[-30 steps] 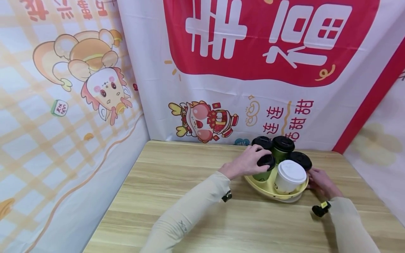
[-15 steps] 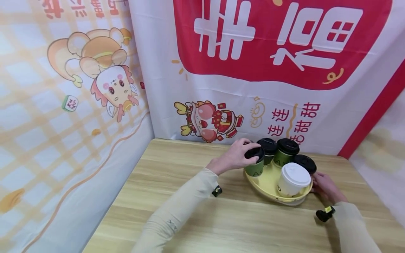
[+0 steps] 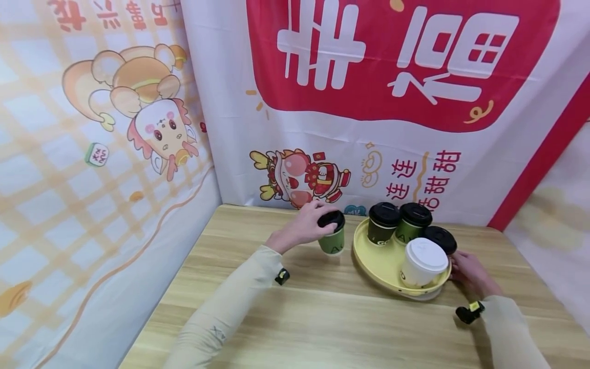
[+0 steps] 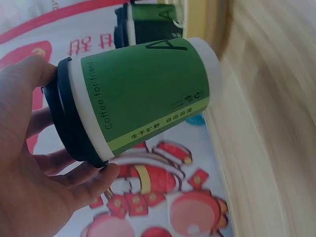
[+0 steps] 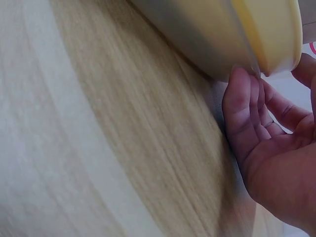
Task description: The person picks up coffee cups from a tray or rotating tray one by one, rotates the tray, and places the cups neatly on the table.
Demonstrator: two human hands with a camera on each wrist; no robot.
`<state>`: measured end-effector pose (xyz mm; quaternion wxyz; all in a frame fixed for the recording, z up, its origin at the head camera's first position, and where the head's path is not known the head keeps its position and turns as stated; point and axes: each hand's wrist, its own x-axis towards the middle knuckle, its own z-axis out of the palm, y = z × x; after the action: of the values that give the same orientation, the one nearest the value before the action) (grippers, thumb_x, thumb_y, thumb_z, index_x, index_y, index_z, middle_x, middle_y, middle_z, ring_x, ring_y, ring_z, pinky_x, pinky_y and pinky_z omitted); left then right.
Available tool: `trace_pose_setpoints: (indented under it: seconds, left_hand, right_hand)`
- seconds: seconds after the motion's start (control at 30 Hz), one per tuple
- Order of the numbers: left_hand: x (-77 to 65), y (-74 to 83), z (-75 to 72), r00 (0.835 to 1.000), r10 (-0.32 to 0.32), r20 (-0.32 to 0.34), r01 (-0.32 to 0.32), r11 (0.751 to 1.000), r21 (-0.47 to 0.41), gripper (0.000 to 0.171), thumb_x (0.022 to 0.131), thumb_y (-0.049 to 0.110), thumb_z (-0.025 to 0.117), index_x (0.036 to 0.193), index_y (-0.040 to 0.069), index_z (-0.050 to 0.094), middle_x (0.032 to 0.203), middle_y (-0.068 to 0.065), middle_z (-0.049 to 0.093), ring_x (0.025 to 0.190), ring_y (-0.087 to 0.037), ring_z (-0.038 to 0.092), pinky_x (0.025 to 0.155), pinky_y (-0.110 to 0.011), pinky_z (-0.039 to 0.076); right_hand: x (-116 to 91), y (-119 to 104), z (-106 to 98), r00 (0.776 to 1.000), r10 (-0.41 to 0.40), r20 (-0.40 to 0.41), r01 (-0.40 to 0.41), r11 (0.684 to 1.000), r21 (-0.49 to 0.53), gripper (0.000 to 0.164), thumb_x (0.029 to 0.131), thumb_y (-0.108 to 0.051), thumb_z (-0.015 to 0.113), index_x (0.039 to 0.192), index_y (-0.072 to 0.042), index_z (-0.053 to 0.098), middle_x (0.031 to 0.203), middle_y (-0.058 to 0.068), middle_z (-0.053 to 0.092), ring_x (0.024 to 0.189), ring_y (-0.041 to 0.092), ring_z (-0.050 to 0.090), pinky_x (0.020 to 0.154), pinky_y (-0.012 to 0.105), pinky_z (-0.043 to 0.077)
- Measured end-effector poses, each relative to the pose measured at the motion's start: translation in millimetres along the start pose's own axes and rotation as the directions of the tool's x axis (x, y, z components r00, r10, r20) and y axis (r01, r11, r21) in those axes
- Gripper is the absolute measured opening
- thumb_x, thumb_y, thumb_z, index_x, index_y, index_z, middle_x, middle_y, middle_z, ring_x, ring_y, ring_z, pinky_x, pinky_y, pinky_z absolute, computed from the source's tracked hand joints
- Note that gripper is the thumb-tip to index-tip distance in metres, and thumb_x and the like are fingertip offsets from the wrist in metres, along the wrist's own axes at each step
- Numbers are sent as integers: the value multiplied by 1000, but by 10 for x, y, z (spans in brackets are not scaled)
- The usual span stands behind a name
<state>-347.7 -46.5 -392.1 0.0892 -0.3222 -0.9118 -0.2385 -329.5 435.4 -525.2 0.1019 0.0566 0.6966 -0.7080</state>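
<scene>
My left hand (image 3: 306, 224) grips a green paper coffee cup (image 3: 333, 243) by its black lid, with the fingertips around the lid's edge. In the left wrist view the cup (image 4: 148, 94) appears sideways, its green wall and printing in plain sight. It is just left of a round yellow tray (image 3: 375, 261). My right hand (image 3: 471, 271) holds the tray's right side; in the right wrist view, its curled fingers (image 5: 242, 98) meet the tray's underside and rim. On the tray stand a white-lidded cup (image 3: 423, 262), a dark cup (image 3: 382, 224), another green cup (image 3: 412, 223) and a black-lidded cup (image 3: 440, 239).
The wooden table (image 3: 295, 318) stretches left and in front of the tray. A printed cloth (image 3: 309, 128) hangs right behind the table's back edge, and another cloth (image 3: 138, 205) hangs along the left side.
My left hand has lifted the green cup off the tray's left side and carried it left, beyond the rim. The right hand has stayed at the tray's right edge.
</scene>
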Motion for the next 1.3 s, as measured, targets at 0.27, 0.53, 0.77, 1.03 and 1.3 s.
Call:
trace_pose_setpoints:
  seconds: [0.27, 0.53, 0.77, 1.03, 1.3]
  left_hand:
    - [-231, -411, -164, 996, -75, -39, 76, 996, 46, 47, 86, 43, 57, 129, 24, 54, 125, -10, 49, 108, -25, 46, 84, -43, 47]
    - [-472, -812, -319, 987, -158, -43, 161, 984, 73, 48, 86, 43, 58, 129, 22, 54, 127, -12, 48, 110, -28, 45, 86, -47, 46]
    - [-664, -1070, -481, 977, -211, -41, 214, 971, 104, 49, 86, 41, 59, 129, 19, 54, 124, -14, 48, 108, -28, 47, 86, -47, 46]
    - [-860, -1351, -736, 956, -277, -91, 289, 945, 151, 49, 85, 38, 60, 129, 17, 55, 124, -18, 50, 110, -36, 47, 90, -53, 41]
    - [-1040, -1590, -884, 946, -315, -76, 324, 934, 149, 49, 86, 35, 59, 128, 9, 54, 125, -24, 48, 113, -40, 45, 93, -54, 38]
  right_hand:
    - [11, 33, -7, 1000, -2, -7, 2, 1000, 12, 25, 100, -25, 40, 81, -17, 55, 63, -10, 49, 58, 6, 54, 55, 28, 52]
    - [28, 36, -7, 1000, -3, -6, 3, 1000, 14, 27, 100, -27, 40, 81, -19, 57, 63, -11, 51, 59, 5, 55, 55, 28, 52]
    - [29, 30, -1, 1000, 2, -6, -2, 1000, 1, 27, 100, -29, 39, 82, -20, 57, 63, -11, 51, 60, 5, 56, 56, 28, 53]
    - [21, 33, 7, 1000, -8, -6, 8, 1000, 17, 25, 99, -30, 42, 83, -19, 57, 64, -10, 53, 60, 5, 56, 55, 28, 52]
    - [16, 40, 15, 1000, -7, -11, 7, 999, 46, 26, 99, -21, 41, 76, -18, 54, 60, -11, 49, 55, 5, 52, 52, 27, 50]
